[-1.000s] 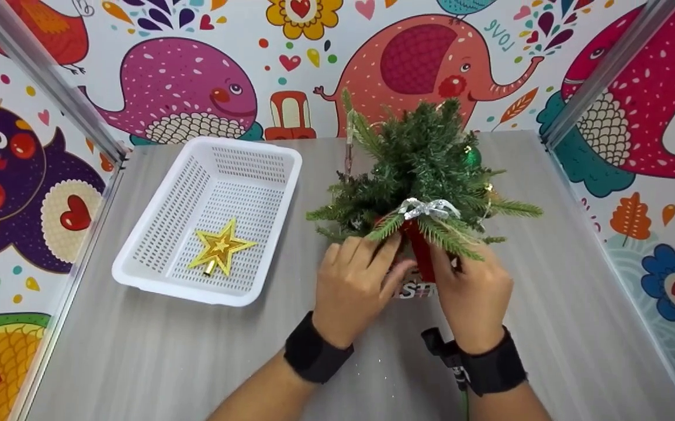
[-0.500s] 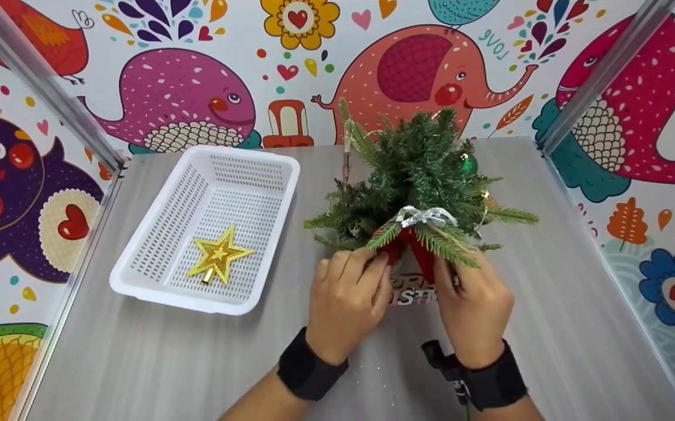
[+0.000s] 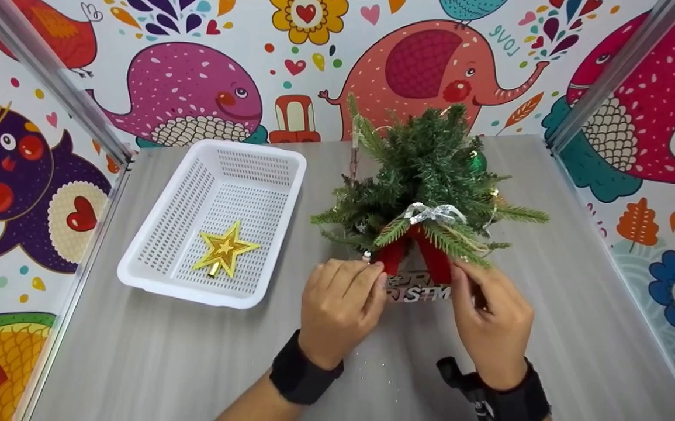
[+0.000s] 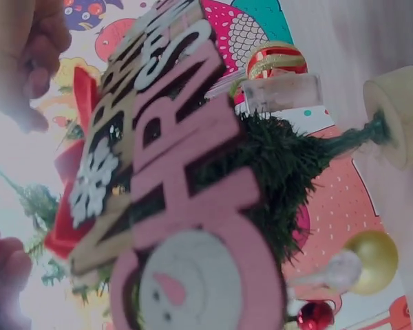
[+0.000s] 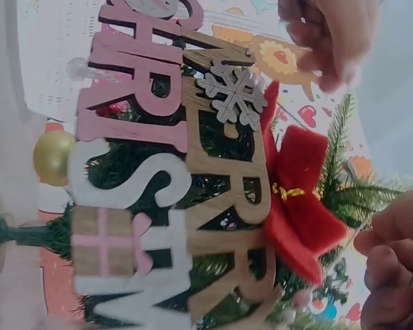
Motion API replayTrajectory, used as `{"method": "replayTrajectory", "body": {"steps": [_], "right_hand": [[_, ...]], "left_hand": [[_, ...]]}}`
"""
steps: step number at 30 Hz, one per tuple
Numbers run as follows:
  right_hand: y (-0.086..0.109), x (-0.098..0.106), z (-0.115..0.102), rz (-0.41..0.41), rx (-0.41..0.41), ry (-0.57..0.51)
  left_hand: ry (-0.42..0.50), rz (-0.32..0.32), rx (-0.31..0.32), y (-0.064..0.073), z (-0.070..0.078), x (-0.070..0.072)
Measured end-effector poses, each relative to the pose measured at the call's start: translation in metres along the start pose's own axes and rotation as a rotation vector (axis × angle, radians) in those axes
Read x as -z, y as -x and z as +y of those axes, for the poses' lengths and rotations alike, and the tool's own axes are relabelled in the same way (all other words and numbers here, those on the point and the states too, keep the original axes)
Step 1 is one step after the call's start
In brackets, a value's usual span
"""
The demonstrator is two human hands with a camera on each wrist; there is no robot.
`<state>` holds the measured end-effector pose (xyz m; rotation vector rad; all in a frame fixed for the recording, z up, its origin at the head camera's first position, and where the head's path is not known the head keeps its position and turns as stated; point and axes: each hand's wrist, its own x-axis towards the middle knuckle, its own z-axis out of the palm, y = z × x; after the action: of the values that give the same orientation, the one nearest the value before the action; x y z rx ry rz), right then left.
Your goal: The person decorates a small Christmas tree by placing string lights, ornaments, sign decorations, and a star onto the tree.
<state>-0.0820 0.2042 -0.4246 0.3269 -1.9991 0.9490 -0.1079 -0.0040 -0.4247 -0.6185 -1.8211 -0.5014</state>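
A small artificial Christmas tree [image 3: 425, 158] stands on the table, with a red bow [image 3: 433, 260] low at its front. Below the bow hangs a wooden "Merry Christmas" sign [image 5: 134, 165]; a white snowflake [image 5: 233, 93] decorates it. My left hand [image 3: 340, 301] is just left of the bow, fingers loosely bent, near a small white piece [image 3: 367, 255]. To the bow's right is my right hand [image 3: 492, 318], with thumb and forefinger close together near a branch tip. In the right wrist view, both hands appear apart from the bow with nothing visible between their fingers.
A white perforated basket [image 3: 138, 280] on the left holds a gold star [image 3: 226, 248]. A silver bow [image 3: 433, 213], a green bauble [image 3: 477, 162] and a gold bauble [image 4: 373, 261] hang on the tree. Patterned walls and metal posts [image 3: 612, 76] border the grey table.
Both hands have drawn back from the red bow, the left leftward and the right rightward. More of the bow and the sign shows between them.
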Motion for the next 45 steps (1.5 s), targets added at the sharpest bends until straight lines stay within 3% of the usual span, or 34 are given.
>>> {"method": "replayTrajectory", "body": {"steps": [4,7,10,15,17,19,23,28,31,34,37,41,45], "right_hand": [[0.003,0.01,0.006,0.027,-0.028,-0.009],[0.002,0.016,0.012,0.074,-0.058,-0.015],[0.001,0.024,0.02,0.112,-0.117,-0.003],[0.007,0.038,0.038,0.123,-0.241,0.077],[0.013,0.041,0.049,0.116,-0.286,0.129],[0.019,0.044,0.06,0.093,-0.325,0.17],[0.034,0.048,0.081,0.026,-0.401,0.242],[0.047,0.047,0.096,-0.049,-0.49,0.295],[0.052,0.045,0.101,-0.075,-0.519,0.307],[0.056,0.045,0.103,-0.088,-0.534,0.325],[0.058,0.046,0.104,-0.091,-0.552,0.345],[0.058,0.049,0.104,-0.093,-0.579,0.357],[0.058,0.052,0.106,-0.097,-0.575,0.367]], "left_hand": [[0.021,0.029,0.033,-0.003,-0.016,0.004],[0.026,0.055,0.074,-0.009,-0.039,0.01],[-0.016,0.054,0.152,-0.02,-0.069,0.021],[-0.072,-0.059,0.364,-0.027,-0.136,0.04],[-0.082,-0.146,0.469,-0.022,-0.164,0.043],[-0.104,-0.278,0.582,-0.014,-0.19,0.043],[-0.161,-0.688,0.74,0.012,-0.229,0.041],[-0.161,-1.229,0.808,0.034,-0.255,0.04],[-0.128,-1.451,0.84,0.04,-0.261,0.039],[-0.092,-1.577,0.869,0.045,-0.261,0.038],[-0.089,-1.65,0.891,0.05,-0.26,0.036],[-0.097,-1.68,0.881,0.056,-0.259,0.032],[-0.069,-1.694,0.806,0.063,-0.262,0.025]]}}
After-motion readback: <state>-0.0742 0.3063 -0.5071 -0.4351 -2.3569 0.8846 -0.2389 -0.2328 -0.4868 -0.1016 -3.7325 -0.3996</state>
